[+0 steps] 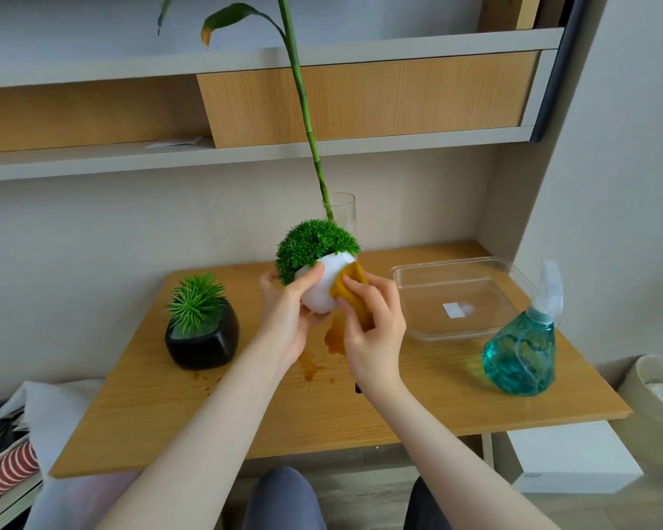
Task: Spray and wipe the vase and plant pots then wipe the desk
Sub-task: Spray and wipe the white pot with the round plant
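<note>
The left hand (284, 319) is cupping a round white ceramic pot (324, 286) of bushy green plant above the wooden desk (245, 415), fingers curled under it and thumb lying across its side. The right hand (376, 334) is pinching a mustard-yellow cloth (355, 290) against the pot's side. Brown wet stains (311, 371) are sitting on the desk below. A glossy black pot (203, 344) is standing to the left, a teal spray bottle (521, 353) to the right, with a clear plastic tray (456, 296) just behind the bottle. Farther back, a clear glass vase (343, 210) is holding a tall green stalk (303, 101).
</note>
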